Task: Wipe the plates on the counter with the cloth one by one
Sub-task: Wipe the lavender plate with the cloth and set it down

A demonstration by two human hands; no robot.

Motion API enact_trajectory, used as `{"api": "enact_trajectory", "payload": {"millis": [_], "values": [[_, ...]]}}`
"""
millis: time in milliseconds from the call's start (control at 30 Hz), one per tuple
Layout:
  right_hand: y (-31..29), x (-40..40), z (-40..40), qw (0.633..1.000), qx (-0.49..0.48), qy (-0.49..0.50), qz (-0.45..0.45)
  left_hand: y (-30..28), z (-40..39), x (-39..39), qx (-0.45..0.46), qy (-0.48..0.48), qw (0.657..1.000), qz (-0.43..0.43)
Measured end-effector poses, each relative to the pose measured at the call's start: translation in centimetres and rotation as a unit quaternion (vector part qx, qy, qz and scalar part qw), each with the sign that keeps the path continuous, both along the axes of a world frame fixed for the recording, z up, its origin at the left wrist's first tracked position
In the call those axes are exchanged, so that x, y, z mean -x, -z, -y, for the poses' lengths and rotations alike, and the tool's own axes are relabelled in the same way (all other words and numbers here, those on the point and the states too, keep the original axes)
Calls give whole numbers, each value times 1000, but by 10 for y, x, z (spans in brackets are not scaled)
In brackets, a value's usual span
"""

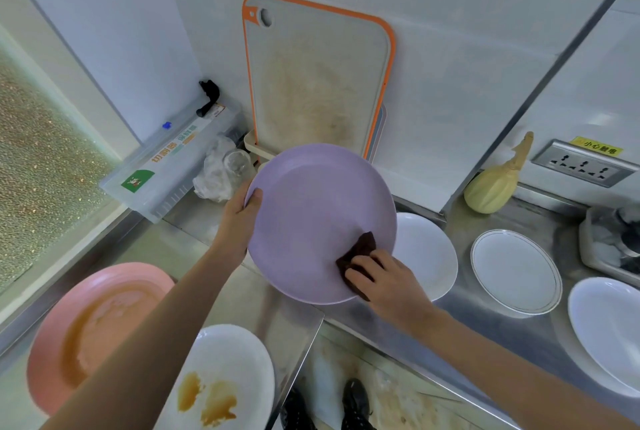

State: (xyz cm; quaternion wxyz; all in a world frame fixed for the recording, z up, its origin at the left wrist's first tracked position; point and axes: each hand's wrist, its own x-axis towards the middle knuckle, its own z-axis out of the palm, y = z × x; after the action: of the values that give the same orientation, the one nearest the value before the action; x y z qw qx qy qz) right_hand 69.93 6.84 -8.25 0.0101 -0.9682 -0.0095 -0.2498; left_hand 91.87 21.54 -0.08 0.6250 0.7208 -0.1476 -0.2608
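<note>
Purple plate (311,218) held tilted up above the counter corner, face toward the camera, just in front of the orange-rimmed cutting board (317,76) leaning on the far wall. Left hand (242,213) grips its left rim, thumb over the edge. Right hand (384,279) presses a dark brown cloth (358,251) onto the plate's near-right inner face, fingers curled over the cloth. Step in hand: wiping the purple plate; its surface looks clean, so likely close to done. Still dirty by the look of it: pink plate (86,322) near left with an orange-brown film, and a white plate (228,377) beside it with brown sauce smears. On the counter (460,311) to the right, three white plates, one partly behind the purple one (429,253), a gold-rimmed one (516,270), one at the right edge (609,329); these look clean. Next move probably: finish the sweep round the rim, set the purple plate down on the right side, take up a stained one, keeping hold of the cloth.
</note>
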Motion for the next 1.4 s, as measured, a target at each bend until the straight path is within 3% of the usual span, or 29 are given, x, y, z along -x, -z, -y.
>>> {"api": "enact_trajectory", "payload": {"millis": [300,467,633,767,1000,1100,1200,1400], "values": [[6,-21,-104,985,-166,36,11,13,0,24,-13,-14,1000,-11],[-6,-16,-82,998,-26,-31,43,-10,-2,-4,-18,101,994,-23],[-16,-9,-48,993,37,-89,62,-40,2,-32,-39,176,984,2],[-26,0,-22,987,66,-135,60,-40,-4,-43,-72,217,973,-26],[-23,-10,-27,995,28,-48,88,10,-22,33,89,48,991,-88],[-15,-24,-46,992,-22,15,126,24,-11,82,128,-71,988,-54],[-6,-27,-62,991,-30,30,130,17,-2,92,94,-142,985,1],[-3,-10,-27,995,22,-44,91,4,-23,24,41,10,998,52]]}}
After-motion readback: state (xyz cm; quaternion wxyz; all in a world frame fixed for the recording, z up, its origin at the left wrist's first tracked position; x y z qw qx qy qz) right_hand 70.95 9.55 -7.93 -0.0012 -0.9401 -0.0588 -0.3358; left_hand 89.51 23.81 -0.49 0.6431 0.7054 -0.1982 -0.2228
